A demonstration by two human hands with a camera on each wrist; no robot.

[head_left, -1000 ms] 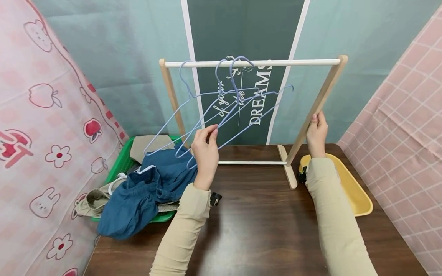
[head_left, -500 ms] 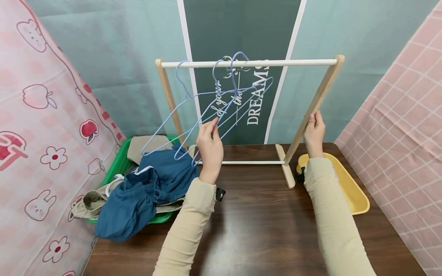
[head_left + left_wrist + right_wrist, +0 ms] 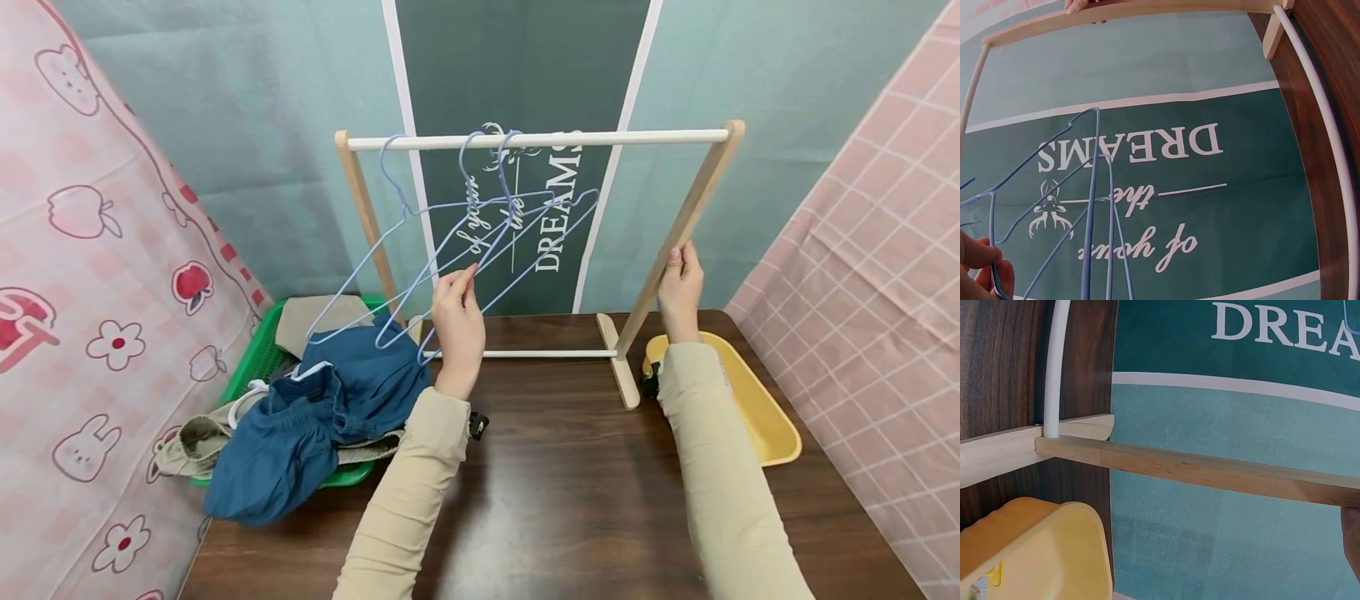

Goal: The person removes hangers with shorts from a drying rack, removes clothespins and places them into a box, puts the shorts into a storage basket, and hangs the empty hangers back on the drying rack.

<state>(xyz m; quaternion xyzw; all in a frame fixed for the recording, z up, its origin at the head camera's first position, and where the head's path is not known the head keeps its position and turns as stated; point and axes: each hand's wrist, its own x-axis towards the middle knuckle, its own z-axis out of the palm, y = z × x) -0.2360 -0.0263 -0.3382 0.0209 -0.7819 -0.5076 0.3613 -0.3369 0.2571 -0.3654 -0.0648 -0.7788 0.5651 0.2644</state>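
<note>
My left hand (image 3: 459,325) pinches the wire of a blue hanger (image 3: 502,171) between thumb and fingers. Its hook sits on the white top bar (image 3: 615,137) of a small wooden clothes rack. Two more blue hangers hang to its left, the middle one (image 3: 462,162) close by and the other (image 3: 386,167) near the left post. In the left wrist view, fingertips (image 3: 984,256) close on the hanger wire at the lower left. My right hand (image 3: 681,292) holds the rack's right post (image 3: 697,200) around mid-height; the right wrist view shows only a bit of that hand.
A green basket (image 3: 255,362) at the left bears blue denim clothing (image 3: 277,450) and beige garments, overhanging its front. White hanger parts show among them. A yellow tray (image 3: 765,417) stands at the right behind my forearm, with small items inside. Patterned cloths enclose the brown table (image 3: 570,500).
The held hanger's hook has come down from above the bar onto it, and the hanger's far end has swung left. My left hand has shifted slightly right. My right hand keeps its hold.
</note>
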